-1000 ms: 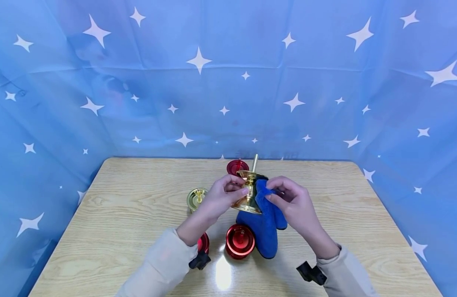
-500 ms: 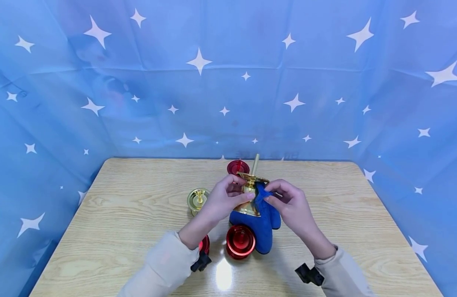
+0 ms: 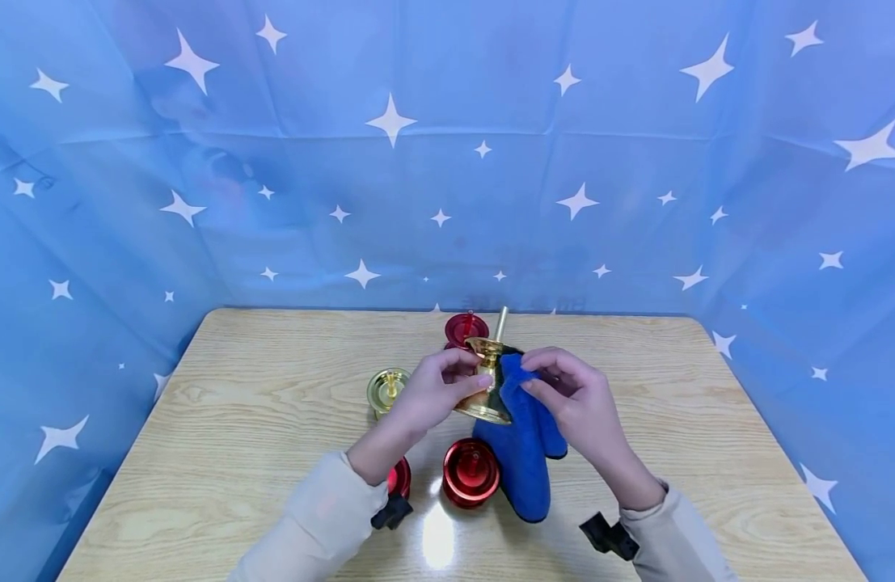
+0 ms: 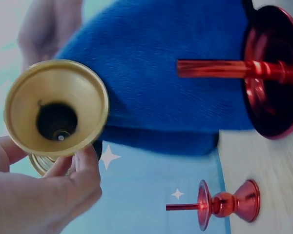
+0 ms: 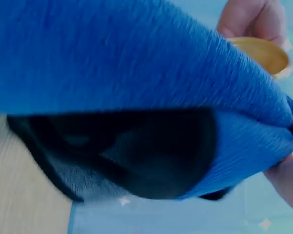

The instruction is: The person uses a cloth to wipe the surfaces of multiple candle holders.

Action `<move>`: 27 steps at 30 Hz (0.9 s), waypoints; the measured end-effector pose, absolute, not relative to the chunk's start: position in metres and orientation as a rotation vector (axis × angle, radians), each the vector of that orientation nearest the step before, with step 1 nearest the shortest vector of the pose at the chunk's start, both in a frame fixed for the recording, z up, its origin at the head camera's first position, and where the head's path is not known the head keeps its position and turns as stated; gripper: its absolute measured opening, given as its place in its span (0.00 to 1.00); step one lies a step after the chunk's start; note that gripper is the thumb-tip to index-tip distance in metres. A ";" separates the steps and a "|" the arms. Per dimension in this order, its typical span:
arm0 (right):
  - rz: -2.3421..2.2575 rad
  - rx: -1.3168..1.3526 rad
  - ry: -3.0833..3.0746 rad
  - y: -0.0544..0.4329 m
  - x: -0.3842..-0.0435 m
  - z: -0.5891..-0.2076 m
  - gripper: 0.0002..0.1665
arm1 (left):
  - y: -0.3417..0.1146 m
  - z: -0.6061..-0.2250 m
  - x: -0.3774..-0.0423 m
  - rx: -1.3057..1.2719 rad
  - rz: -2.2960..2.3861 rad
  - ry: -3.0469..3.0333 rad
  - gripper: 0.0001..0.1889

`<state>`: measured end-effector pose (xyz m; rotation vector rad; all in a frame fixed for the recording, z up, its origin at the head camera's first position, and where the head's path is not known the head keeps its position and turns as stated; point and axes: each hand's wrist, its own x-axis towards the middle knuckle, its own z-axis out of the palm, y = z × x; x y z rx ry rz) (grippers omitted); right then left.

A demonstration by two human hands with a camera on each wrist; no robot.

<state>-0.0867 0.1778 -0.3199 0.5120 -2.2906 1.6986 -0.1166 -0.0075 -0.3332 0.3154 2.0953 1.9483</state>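
My left hand (image 3: 438,390) pinches a gold candlestick (image 3: 485,412) by its stem, tilted in the air with its pale spike up. In the left wrist view, the hollow underside of the candlestick (image 4: 24,108) faces the camera. Thumb and fingers of my right hand (image 3: 580,396) pinch a blue plush cloth (image 3: 523,461) against the candlestick's right side. The cloth has black edging and hangs down toward the table. It fills much of the right wrist view, where the cloth (image 5: 112,58) hides most of my right hand.
A red candlestick (image 3: 471,475) stands in front of the hands, close to the hanging cloth. Another red candlestick (image 3: 465,328) stands behind. To the left is a second gold candlestick (image 3: 386,391). A further red one (image 3: 399,478) is partly hidden by the left forearm. All stand on the wooden table (image 3: 272,420).
The cloth swung left with my right hand half a second ago, and is now back to the right, its end hanging lower. My left hand still holds the candlestick, which has tilted slightly.
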 end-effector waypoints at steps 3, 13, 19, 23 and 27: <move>1.724 0.446 -2.314 0.179 -0.088 -0.323 0.08 | -0.010 -0.330 -0.116 0.307 1.989 1.979 0.15; 1.711 0.413 -2.356 0.179 -0.090 -0.329 0.07 | -0.005 -0.329 -0.113 0.237 1.883 2.068 0.20; 1.696 0.554 -2.289 0.178 -0.084 -0.319 0.10 | -0.004 -0.333 -0.115 0.257 1.770 2.237 0.19; 1.681 0.601 -2.275 0.179 -0.083 -0.316 0.11 | -0.007 -0.332 -0.117 0.220 1.879 2.095 0.19; 1.666 0.540 -2.322 0.181 -0.085 -0.319 0.09 | -0.012 -0.327 -0.118 0.176 1.980 1.942 0.21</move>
